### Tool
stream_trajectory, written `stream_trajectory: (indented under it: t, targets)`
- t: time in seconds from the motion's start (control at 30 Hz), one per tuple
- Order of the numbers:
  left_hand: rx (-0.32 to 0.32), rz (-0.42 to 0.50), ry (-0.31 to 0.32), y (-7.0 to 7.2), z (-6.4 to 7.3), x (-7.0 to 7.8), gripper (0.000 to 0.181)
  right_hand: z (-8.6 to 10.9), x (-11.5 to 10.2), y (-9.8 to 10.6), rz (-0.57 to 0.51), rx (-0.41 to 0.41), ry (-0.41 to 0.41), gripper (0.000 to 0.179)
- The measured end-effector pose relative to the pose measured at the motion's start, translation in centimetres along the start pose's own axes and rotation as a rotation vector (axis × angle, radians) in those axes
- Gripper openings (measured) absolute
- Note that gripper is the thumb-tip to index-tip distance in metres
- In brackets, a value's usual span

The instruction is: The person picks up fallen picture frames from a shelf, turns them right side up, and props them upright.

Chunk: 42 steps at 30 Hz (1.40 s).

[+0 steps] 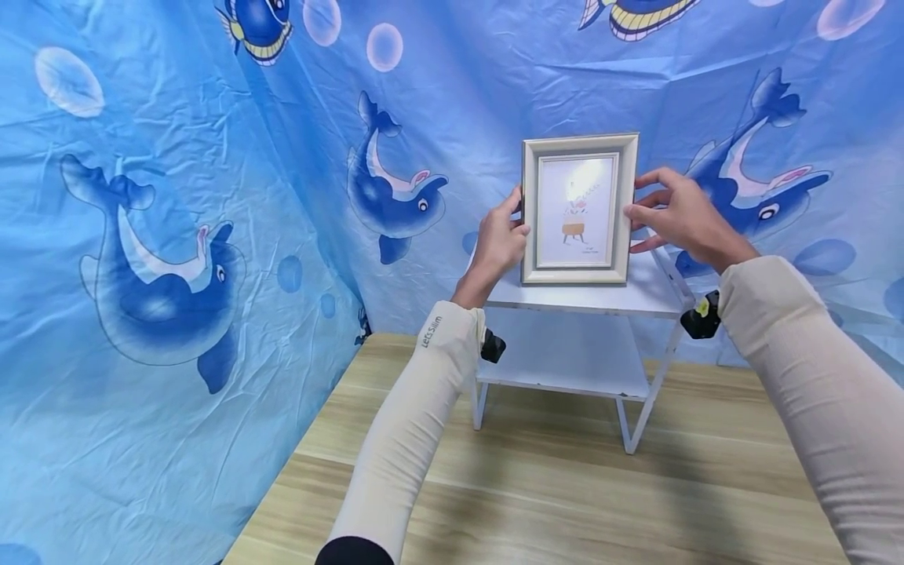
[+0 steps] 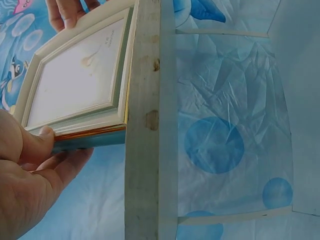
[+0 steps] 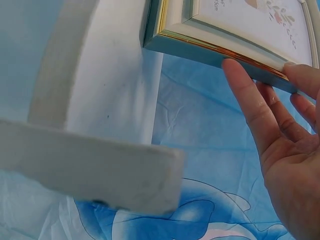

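A cream picture frame (image 1: 618, 212) with a thin gold-coloured edge stands upright over the white table's top shelf (image 1: 579, 297), its bottom right at the surface. Inside it is a light print (image 1: 581, 212) of a small orange stool-like shape, with glare near its top. My left hand (image 1: 500, 239) grips one side edge, thumb on the front and fingers behind, as the left wrist view shows too. On the opposite edge, my right hand (image 1: 674, 213) pinches the frame, its thumb on the front. The right wrist view shows these fingertips (image 3: 232, 67) along the blue-green side of the frame.
Below the top is a lower white shelf (image 1: 565, 353) on slim white legs (image 1: 639, 424). Wood-look flooring (image 1: 537, 486) lies under the table. A blue sheet (image 1: 297, 196) printed with dolphins and bubbles hangs behind and to the left.
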<state>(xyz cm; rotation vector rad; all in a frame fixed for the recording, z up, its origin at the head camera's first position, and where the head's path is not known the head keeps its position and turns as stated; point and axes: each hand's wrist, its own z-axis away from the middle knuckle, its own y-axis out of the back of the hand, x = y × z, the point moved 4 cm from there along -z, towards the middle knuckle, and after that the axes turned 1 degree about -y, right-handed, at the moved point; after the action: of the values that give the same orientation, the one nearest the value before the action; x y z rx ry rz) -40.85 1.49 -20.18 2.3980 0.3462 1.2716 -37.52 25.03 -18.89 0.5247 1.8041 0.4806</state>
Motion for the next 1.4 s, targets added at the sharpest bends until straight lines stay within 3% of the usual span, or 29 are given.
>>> stream_trajectory:
  t: [0.23,1.03,1.4]
  targets:
    - [-0.024,0.021,0.038,0.2,-0.03,-0.39,0.065,-0.06,-0.09,-0.34,-0.034,-0.004,0.02,0.061]
    - [-0.047,0.019,0.074,0.28,-0.03,-0.19,0.066,0.6,-0.28,-0.28,-0.056,0.0,0.026,0.06]
    - [-0.065,-0.028,0.072,0.1,0.12,-0.13,0.066,0.63,0.03,-0.35,-0.072,0.003,0.032,0.06]
